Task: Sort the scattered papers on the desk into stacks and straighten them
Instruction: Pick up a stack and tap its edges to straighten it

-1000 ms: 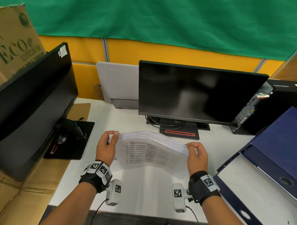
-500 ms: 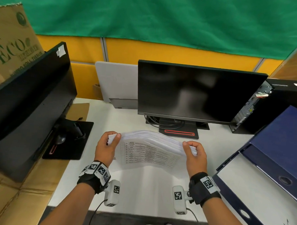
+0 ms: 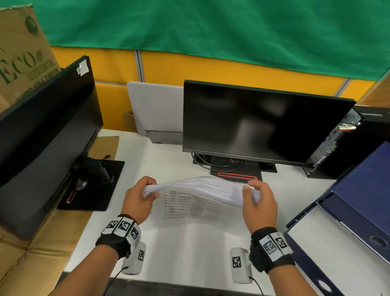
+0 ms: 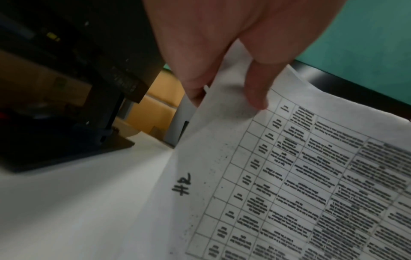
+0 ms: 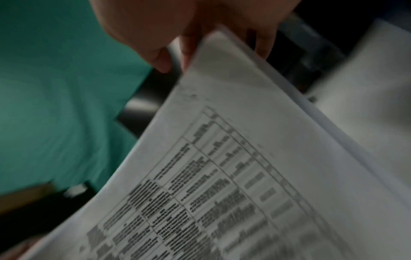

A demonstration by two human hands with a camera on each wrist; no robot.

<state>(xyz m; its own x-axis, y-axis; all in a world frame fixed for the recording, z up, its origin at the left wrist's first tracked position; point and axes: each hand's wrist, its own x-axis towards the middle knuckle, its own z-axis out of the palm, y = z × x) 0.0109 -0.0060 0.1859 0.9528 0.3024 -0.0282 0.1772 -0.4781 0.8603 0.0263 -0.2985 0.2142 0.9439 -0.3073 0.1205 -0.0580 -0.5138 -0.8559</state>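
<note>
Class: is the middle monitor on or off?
Off, it seems: the monitor screen is black, showing only faint reflections. A sleep mode cannot be ruled out.

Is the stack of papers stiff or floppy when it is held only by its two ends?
Probably floppy: the stack of papers bows between the left hand and right hand. The sheet edges look fanned, so single sheets may slip. Likely not heavy, since fingertips alone hold it.

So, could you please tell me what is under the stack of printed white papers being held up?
Beneath the stack of printed white papers is the bare white desk, shadowed. The strip directly under its lower edge is covered, as are the sheets behind the front page.
</note>
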